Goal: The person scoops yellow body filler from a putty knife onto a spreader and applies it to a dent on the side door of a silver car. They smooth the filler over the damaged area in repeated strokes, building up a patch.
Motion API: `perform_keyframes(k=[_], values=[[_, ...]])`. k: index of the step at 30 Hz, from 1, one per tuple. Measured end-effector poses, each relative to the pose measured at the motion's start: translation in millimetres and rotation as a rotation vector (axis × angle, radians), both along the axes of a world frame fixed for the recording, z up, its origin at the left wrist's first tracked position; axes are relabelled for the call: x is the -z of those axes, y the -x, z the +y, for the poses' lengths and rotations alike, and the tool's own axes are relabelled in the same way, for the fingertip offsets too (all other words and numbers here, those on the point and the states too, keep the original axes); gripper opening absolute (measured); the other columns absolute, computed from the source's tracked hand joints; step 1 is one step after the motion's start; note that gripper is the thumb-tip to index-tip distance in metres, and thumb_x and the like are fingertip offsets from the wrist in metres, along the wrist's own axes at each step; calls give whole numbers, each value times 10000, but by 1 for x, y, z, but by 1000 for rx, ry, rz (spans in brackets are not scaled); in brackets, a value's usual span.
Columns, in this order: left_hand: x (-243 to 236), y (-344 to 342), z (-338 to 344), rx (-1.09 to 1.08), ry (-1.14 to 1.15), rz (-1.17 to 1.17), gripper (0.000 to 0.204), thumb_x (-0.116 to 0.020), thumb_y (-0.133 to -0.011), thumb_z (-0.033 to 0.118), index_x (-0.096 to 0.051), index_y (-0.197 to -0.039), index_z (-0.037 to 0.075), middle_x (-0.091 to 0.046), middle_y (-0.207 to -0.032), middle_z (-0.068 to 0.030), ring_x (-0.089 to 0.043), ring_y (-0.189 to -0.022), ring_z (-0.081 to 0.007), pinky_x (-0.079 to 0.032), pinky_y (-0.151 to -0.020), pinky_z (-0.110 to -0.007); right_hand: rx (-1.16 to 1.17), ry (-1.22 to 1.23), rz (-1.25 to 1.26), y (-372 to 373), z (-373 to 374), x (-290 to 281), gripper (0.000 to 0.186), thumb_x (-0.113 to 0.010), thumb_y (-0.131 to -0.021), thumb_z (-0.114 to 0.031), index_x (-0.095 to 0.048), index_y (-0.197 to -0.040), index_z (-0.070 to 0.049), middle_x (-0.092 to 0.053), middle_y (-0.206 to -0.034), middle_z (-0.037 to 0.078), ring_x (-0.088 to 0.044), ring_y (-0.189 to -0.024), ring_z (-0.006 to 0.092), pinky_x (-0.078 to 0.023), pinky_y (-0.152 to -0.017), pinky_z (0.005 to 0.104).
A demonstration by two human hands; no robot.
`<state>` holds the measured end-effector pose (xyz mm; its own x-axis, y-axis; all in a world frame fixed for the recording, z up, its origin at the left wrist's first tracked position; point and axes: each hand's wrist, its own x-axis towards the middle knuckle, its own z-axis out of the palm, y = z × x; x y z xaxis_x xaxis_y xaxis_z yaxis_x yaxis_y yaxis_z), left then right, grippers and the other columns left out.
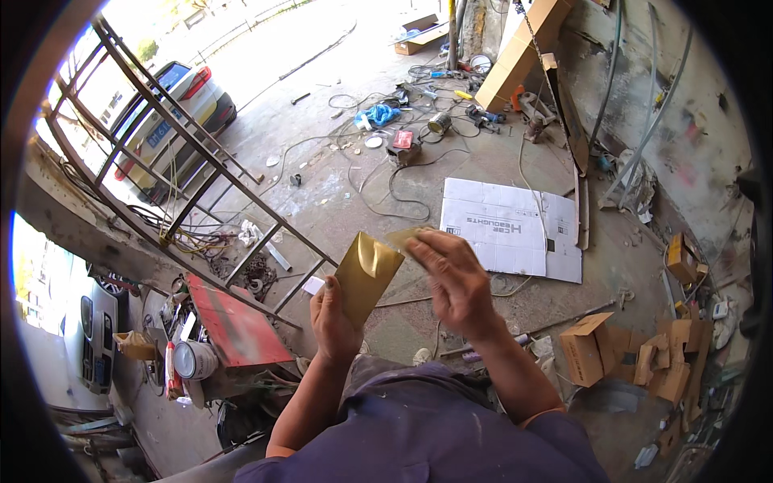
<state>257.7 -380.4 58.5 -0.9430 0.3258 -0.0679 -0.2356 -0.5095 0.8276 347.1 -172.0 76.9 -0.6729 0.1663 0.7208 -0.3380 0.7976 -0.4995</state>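
Observation:
My left hand (336, 322) grips a flat, gold-coloured rectangular plate (366, 291) by its lower left side, thumb along the edge. A glossy, curved bright patch shows near the plate's upper part. Just beyond its upper right corner, my right hand (459, 282) pinches a thin, pale yellowish flat piece (405, 237) between thumb and fingers. That piece is partly covered by the fingers, so its full shape is hidden. Its edge is close to the plate; whether they touch I cannot tell. Both hands are in front of my chest, above the floor.
A metal ladder-like frame (201, 153) slants across the left. Near it are a red panel (235, 322) and a white bucket (196, 360). A flattened white carton (499, 229) lies ahead. Cables, tools and a blue plastic bag (378, 115) litter the floor; cardboard boxes (586, 352) stand right.

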Motion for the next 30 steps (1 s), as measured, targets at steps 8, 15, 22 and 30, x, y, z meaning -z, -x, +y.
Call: perform_keyframes(k=[8,15,22,30], values=[[1,18,2,-150,70,221,538,-491,-1246,441,-734,-1191,-35,-763,-1115,-87,-691,-988,-152,-543,-888,-340,-186,52,-147,-15,-54,13,438,-717,-1042,-48,-773,-1469,-126,-724,-1403,158,-709,-1295,325,-579,-1120,488],[0,10,3,-181,550,1065,602,-447,-1241,400,-737,-1231,-128,-750,-1075,-263,-724,-983,-418,-560,-904,-456,-175,796,-157,-8,-22,-5,326,-596,-1176,-36,-686,-1488,-4,-785,-1212,103,-713,-1128,130,-593,-960,317],[-15,2,10,-167,686,1132,602,-426,-1244,412,-738,-1297,-100,-777,-1177,-243,-741,-1056,-401,-573,-945,-472,-230,401,-27,-11,-40,5,431,-708,-1040,91,-723,-1457,-18,-761,-1356,194,-770,-1209,343,-630,-1009,414],[0,18,-1,-205,348,510,575,-440,-1257,415,-738,-1243,-76,-759,-1141,-142,-697,-982,-232,-529,-920,-360,-386,250,-91,0,-8,9,341,-702,-1059,28,-774,-1387,-25,-775,-1357,159,-757,-1257,334,-611,-1067,447]])
